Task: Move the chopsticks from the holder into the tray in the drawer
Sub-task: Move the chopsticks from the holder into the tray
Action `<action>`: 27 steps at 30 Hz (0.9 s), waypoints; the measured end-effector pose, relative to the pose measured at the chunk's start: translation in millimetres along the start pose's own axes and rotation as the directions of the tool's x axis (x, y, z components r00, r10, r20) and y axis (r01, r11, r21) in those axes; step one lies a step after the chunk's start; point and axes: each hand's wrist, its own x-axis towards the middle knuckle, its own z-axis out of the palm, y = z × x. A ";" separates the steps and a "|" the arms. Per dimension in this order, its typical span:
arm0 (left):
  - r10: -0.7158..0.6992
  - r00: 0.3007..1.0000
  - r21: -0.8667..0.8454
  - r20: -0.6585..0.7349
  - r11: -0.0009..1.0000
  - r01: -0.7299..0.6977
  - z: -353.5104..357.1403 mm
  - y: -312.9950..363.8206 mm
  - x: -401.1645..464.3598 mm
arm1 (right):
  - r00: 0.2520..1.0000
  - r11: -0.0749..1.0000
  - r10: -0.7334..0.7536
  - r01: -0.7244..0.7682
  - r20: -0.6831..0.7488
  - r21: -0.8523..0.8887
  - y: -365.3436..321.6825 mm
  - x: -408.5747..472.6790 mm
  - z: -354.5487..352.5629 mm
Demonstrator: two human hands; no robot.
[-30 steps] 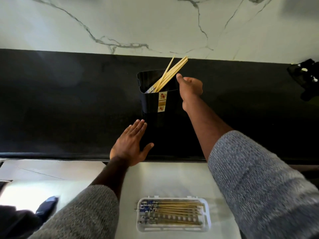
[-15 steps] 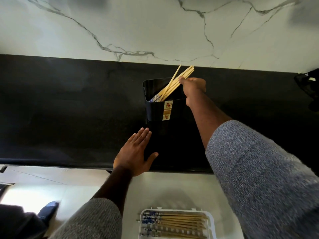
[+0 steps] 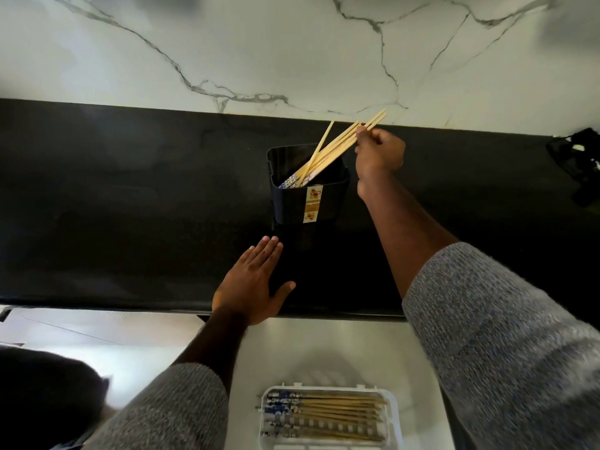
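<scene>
A black holder (image 3: 308, 203) with a paper label stands on the dark counter, and several wooden chopsticks (image 3: 328, 151) with blue patterned ends lean out of it to the upper right. My right hand (image 3: 380, 154) pinches two of these chopsticks near their thin tips, just right of the holder's rim. My left hand (image 3: 251, 284) lies flat with straight fingers on the counter in front of the holder. Below, in the open drawer, a white tray (image 3: 394, 414) holds several chopsticks laid side by side.
The black counter (image 3: 130, 206) runs the full width under a white marble backsplash (image 3: 227, 43). A dark object (image 3: 581, 164) sits at the counter's far right. The drawer's pale floor (image 3: 324, 349) surrounds the tray. A dark shape (image 3: 48, 394) fills the lower left.
My right hand has closed on the chopsticks' tips and drawn them slightly up and to the right out of the holder. My left hand has stayed flat on the counter.
</scene>
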 end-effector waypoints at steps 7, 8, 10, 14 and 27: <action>-0.011 1.000 -0.012 0.001 1.000 0.011 -2.8 2.0 1.0 | 0.994 0.982 0.001 0.020 -0.113 0.187 -3.4 -8.5 -40.6; -0.012 1.000 -0.017 0.001 1.000 0.012 -3.0 2.1 1.2 | 0.992 0.976 0.019 0.008 -0.122 0.217 -3.8 -11.6 -47.4; -0.012 1.000 -0.022 0.003 1.000 0.012 -2.5 1.6 1.3 | 0.988 0.960 0.090 -0.052 -0.124 0.276 -2.5 -22.3 -62.7; -0.025 1.000 -0.020 -0.008 0.999 0.025 -1.1 0.7 1.1 | 0.974 0.889 0.214 -0.161 -0.077 0.429 17.8 -52.6 -92.2; -0.018 1.000 0.002 -0.018 1.000 0.018 -9.1 8.2 -1.0 | 0.911 0.806 0.407 -0.327 -0.061 0.493 141.2 -171.5 -200.8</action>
